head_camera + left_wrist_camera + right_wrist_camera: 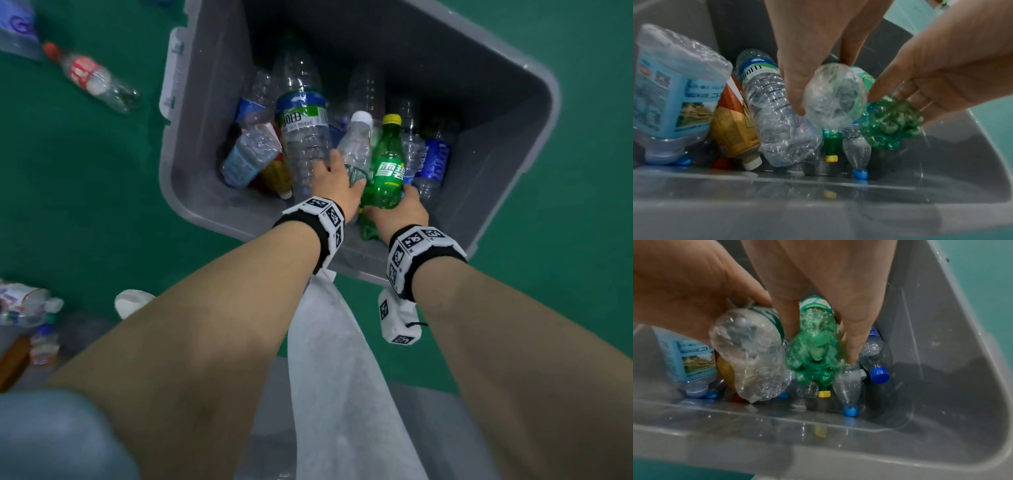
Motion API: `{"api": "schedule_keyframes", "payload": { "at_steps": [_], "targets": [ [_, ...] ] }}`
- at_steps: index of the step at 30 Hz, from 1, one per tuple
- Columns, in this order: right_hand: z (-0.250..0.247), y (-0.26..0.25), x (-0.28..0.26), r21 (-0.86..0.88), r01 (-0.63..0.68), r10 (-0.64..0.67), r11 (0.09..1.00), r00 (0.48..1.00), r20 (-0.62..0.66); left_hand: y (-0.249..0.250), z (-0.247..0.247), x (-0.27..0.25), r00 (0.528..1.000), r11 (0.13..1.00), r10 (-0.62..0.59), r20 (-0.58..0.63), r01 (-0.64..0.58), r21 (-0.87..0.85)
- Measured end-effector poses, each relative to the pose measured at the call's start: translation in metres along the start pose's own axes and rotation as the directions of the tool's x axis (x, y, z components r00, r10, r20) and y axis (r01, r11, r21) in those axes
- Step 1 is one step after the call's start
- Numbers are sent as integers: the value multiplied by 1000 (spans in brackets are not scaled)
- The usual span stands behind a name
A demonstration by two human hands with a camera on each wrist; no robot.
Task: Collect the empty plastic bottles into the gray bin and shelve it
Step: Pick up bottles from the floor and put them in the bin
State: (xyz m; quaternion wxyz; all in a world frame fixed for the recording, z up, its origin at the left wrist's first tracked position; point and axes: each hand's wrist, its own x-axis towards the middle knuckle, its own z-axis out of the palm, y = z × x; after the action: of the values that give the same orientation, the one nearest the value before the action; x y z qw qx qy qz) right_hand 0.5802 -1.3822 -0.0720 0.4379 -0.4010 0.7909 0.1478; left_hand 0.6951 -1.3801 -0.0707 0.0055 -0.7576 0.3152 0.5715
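The gray bin (445, 65) stands on the green floor and holds several empty plastic bottles. Both my hands reach over its near rim. My left hand (342, 180) grips a clear bottle (356, 147) with a white cap by its lower body; its crumpled base (835, 97) shows in the left wrist view. My right hand (402, 202) grips a green soda bottle (385, 168) with a yellow cap near its base (813, 350). Both bottles point cap-first into the bin, side by side above the pile.
A red-labelled bottle (89, 77) lies on the floor to the bin's left. Crushed bottles (27, 305) and a brown bottle (13, 359) lie at the lower left, with a white object (132, 301) near them. A white trouser leg (342, 377) is below my arms.
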Motion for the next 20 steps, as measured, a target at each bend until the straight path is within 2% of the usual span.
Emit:
{"api": "schedule_keyframes", "payload": {
  "at_steps": [2,5,10,16,20],
  "targets": [
    [0,-1,4,-24,0,0,1000,1000,0,-4,5,4,1000,999,-16,-18,17,45],
    [0,-6,0,-94,-23,24,995,1000,14,-13,3,5,999,998,-49,-2,49,26],
    [4,-26,-14,-55,-24,21,998,998,-53,-28,-23,-2,996,997,-60,-64,57,-51],
    [31,-67,-52,-72,134,-142,988,983,-117,-57,-62,-22,994,995,28,-107,-38,-92],
    [61,-91,-89,-125,190,-208,974,966,-154,-92,-88,-43,983,986,79,-164,-102,-133]
  ]
}}
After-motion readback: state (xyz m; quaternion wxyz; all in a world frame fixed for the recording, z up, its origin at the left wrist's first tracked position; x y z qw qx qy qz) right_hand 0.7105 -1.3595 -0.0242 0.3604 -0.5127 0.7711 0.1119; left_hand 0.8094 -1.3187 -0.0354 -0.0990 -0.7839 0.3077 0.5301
